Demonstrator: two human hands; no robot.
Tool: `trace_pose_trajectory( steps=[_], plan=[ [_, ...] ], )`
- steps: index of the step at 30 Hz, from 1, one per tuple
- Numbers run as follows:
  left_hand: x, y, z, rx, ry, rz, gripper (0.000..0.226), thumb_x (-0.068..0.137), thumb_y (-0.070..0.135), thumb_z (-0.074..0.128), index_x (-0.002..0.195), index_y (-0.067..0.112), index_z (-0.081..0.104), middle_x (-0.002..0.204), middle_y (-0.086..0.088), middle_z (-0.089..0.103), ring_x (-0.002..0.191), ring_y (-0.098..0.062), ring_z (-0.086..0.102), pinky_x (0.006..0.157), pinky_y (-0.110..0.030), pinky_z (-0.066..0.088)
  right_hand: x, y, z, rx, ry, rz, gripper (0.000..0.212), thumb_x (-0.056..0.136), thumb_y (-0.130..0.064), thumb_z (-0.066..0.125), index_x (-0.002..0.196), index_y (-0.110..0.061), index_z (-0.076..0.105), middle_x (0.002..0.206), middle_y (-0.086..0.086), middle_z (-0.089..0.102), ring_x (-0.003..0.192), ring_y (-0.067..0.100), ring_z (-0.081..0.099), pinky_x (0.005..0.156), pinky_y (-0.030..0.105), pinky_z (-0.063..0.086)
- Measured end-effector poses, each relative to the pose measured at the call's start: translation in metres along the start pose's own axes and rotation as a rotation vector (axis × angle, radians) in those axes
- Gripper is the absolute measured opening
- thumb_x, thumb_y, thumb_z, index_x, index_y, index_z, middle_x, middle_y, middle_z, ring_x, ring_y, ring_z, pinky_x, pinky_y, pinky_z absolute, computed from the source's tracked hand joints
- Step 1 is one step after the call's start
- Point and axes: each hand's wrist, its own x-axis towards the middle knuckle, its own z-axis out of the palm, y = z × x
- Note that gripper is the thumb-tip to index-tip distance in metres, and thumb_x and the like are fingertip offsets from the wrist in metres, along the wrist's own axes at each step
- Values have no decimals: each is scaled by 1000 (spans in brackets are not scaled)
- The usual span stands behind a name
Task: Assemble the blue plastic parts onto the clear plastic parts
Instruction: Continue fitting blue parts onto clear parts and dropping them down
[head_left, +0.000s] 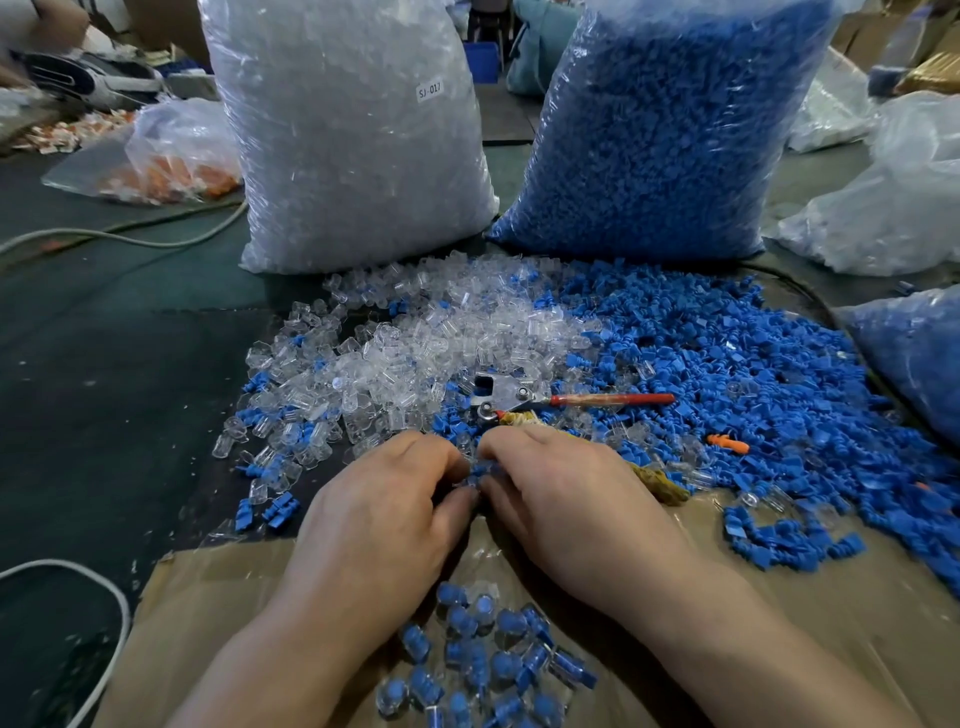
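Fingertips of your left hand and right hand pinch one blue part. Two bags far: clear-parts bag, blue-parts bag. Dark mat open leftward.

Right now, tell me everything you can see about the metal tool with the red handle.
The plier-like tool lies flat where the clear parts meet the blue parts. Its shiny metal head with rivets points left. One slim red handle reaches right. The other, wrapped in yellowish cloth, passes under the right hand.
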Motion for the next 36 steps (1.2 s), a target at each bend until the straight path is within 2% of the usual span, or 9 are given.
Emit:
trace_pose_trajectory(
  steps=[4, 8, 11, 14, 17, 19, 24, 29, 36],
  plan=[
    [-2, -3, 2, -84, 27, -25, 18, 85, 50, 59, 101, 41, 58, 92, 28, 56, 85, 9, 53, 74, -24, 48, -1, -1, -3, 94, 52, 15, 13, 98, -38, 47, 104, -28, 53, 93, -10, 56, 82, 13, 52, 72, 35, 44],
    [-4, -1, 0, -265, 30, -17, 22, 86, 42, 61, 108, 42, 65, 99, 28, 62, 97, 10, 58, 75, -8, 44, -2, 0, -6, 120, 52, -2, 16, 97, -38, 49, 111, -31, 53, 98, -13, 57, 88, 11, 54, 77, 35, 48],
    [-5, 0, 1, -354, 51, -41, 7, 85, 36, 67, 89, 41, 68, 90, 27, 66, 85, 5, 63, 72, -6, 45, -4, -1, -9, 156, 69, 26, 18, 96, -40, 52, 113, -35, 48, 90, -20, 53, 82, 4, 51, 74, 31, 46],
    [-7, 1, 2, -496, 78, -148, 5, 82, 38, 65, 87, 40, 67, 79, 21, 69, 69, 3, 65, 60, -10, 51, -6, 0, -12, 225, 88, 107, 12, 92, -43, 58, 102, -36, 57, 82, -19, 61, 79, -1, 55, 67, 21, 47],
    [-6, -1, -1, -896, 75, -380, 6, 85, 25, 72, 80, 28, 72, 67, 2, 70, 53, -7, 61, 47, -23, 51, -8, -1, -21, 807, 73, 357, 6, 82, -34, 71, 88, -33, 69, 73, -5, 71, 64, 7, 67, 55, 24, 55],
    [-7, -4, -2, -1020, 30, -421, 8, 77, 32, 74, 79, 25, 73, 68, -6, 70, 54, -12, 60, 49, -24, 48, -9, -3, -24, 1252, 13, 472, 10, 74, -27, 72, 83, -22, 73, 68, 12, 70, 59, 23, 68, 52, 31, 57],
    [-7, -6, -1, -1088, 33, -433, 39, 56, 47, 76, 88, 25, 72, 69, -7, 69, 57, -16, 63, 56, -32, 52, -8, -8, -18, 1636, -64, 528, 13, 71, -14, 73, 83, -7, 73, 78, 21, 70, 63, 27, 67, 57, 38, 58],
    [-6, -5, 1, -1047, 30, -372, 20, 90, 15, 70, 95, 34, 75, 71, 0, 71, 60, -12, 66, 55, -23, 52, -7, -7, -19, 1697, -99, 511, 20, 78, -17, 68, 90, -1, 67, 78, 18, 66, 58, 23, 64, 52, 29, 57],
    [-7, 0, -2, -1010, 26, -349, 20, 90, 12, 69, 87, 31, 75, 68, -1, 69, 57, -11, 64, 51, -20, 51, -9, -8, -17, 1430, -82, 522, 14, 96, -20, 58, 98, -7, 57, 68, 8, 63, 47, 18, 57, 40, 25, 46]
  ],
)
